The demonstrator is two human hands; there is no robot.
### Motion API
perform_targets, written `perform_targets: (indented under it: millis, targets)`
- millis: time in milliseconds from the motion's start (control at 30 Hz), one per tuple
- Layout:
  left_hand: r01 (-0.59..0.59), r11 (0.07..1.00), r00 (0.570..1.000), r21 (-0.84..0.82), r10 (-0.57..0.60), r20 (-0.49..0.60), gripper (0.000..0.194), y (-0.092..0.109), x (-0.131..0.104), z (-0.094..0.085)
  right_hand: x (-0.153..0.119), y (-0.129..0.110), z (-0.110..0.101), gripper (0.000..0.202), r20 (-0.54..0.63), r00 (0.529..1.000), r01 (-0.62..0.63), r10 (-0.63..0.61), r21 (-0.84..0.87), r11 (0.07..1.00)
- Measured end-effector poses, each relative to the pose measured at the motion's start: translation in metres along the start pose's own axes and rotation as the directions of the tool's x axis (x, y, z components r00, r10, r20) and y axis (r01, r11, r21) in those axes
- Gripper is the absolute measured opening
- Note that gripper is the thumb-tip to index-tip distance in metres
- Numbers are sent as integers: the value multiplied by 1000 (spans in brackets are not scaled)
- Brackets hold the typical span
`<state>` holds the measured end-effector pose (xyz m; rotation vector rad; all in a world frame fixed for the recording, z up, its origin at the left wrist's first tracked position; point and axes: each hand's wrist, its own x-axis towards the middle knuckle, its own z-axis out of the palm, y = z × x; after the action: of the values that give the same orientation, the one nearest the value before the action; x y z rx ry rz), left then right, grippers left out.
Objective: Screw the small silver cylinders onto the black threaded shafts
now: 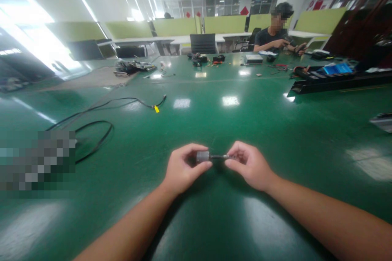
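Cylinder (202,156), grey, with 1 thin rod (218,156).
Left hand (180,167) grips cylinder; right hand (253,166) pinches rod, its far end obscured.

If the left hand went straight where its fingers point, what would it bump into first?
Seemingly the thin rod, then the right hand at its far end; depth is hard to judge.

Beneath the left grip (181,169), a glossy green surface (202,124) is spread. On it, a thin black cable (122,98) with a yellow tag (157,109) is laid beyond the grip, leftward; farther off, rightward, a flat grey box (253,59) and a long black bar (306,87) are set.
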<state>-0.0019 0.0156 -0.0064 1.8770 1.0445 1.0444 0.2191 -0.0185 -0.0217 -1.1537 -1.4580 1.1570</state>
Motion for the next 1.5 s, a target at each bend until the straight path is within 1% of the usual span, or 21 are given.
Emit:
perform_targets:
  millis: [333, 700, 800, 1033, 1100, 1167, 1233, 1300, 1400, 1500]
  targets:
    - [3, 1000, 1000, 6, -3, -15, 30, 3, 1, 0, 0, -1, -1, 12, -6, 1000, 5, -5, 1, 1000]
    - [-22, 1000, 1000, 2, 22, -14, 30, 0, 0, -1, -1, -4, -2, 12, -33, 999, 20, -20, -24, 1000]
    - [-28, 999, 999, -23, 27, -16, 29, 0, 0, 0, -1, -4, -3, 12, -32, 999, 26, -27, -35, 999]
    - [3, 999, 1000, -34, -4, -27, 30, 0, 0, -1, -1, -3, -4, 13, -42, 999, 18, -20, -28, 999]
    - [32, 998, 999, -52, -34, -36, 31, -1, 1, -1, 0, -3, -5, 16, -55, 998, -10, 11, 25, 1000]
    - [67, 995, 997, -79, -70, -41, 33, -2, 2, 0, 2, -2, -6, 20, -108, 991, -69, 83, 135, 988]
    - [97, 985, 992, -139, -107, -61, 35, -3, 4, 2, 5, 0, -7, 25, -179, 970, -114, 167, 273, 955]
    - [115, 965, 984, -237, -144, -105, 36, -3, 6, 4, 8, 2, -7, 32, -219, 949, -130, 228, 387, 913]
    - [131, 917, 969, -377, -199, -148, 38, -4, 8, 4, 11, 4, -5, 39, -202, 940, -151, 276, 480, 864]
    - [142, 883, 958, -447, -236, -162, 41, -7, 10, 2, 11, 5, -3, 40, -167, 948, -156, 270, 496, 854]
